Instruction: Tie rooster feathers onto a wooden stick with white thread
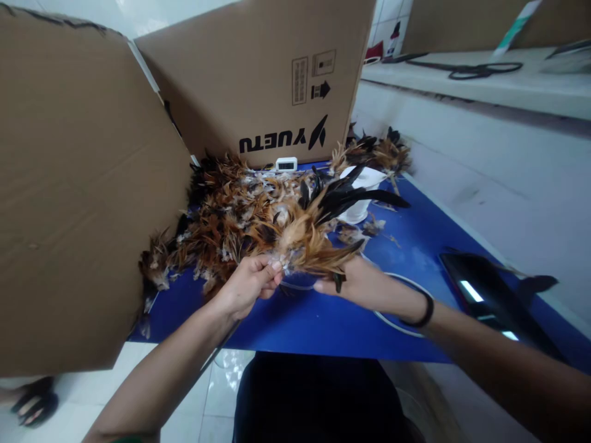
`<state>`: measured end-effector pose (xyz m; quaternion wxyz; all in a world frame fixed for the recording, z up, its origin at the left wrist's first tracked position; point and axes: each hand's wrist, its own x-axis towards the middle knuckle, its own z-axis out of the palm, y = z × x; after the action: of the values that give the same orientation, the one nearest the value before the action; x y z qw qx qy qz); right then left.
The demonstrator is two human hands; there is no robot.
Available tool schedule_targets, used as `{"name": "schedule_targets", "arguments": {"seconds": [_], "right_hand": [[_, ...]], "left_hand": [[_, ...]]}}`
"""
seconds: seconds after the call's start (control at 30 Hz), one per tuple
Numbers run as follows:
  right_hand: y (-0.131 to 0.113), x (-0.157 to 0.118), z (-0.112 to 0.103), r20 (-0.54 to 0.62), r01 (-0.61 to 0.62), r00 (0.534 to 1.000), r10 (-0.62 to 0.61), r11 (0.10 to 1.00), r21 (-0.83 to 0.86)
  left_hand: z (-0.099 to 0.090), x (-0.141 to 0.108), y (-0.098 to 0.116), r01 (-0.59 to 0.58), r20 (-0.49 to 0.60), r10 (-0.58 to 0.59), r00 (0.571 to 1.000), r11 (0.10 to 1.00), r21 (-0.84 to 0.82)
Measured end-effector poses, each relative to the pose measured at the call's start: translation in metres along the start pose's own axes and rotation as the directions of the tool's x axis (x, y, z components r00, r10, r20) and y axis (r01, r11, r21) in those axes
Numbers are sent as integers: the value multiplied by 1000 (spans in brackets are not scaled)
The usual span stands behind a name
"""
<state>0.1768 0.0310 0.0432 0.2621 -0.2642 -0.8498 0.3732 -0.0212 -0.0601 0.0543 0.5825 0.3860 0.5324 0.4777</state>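
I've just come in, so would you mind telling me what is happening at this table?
A person's left hand pinches the pale end of a bunch of tan and black feathers, while the right hand is beside the bunch, its grip unclear. Beyond the hands, a heap of brown feathers lies on the flat blue tabletop, in front of a brown cardboard panel.

Near head view, forward and down

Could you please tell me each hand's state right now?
Left hand: closed, pinching the feather bunch.
Right hand: partly hidden behind the bunch; grip cannot be told.
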Motion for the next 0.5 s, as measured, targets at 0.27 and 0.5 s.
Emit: {"name": "schedule_targets", "arguments": {"seconds": [0.27, 0.5], "right_hand": [[-27, -4, 56, -102, -189, 928, 357, 690, 698], [-18, 9, 73, -286, -64, 894, 346, 728, 682]], "left_hand": [[8, 10, -25, -104, -118, 147, 982, 943, 316], [14, 10, -36, -305, -17, 504, 864, 549, 778]]}}
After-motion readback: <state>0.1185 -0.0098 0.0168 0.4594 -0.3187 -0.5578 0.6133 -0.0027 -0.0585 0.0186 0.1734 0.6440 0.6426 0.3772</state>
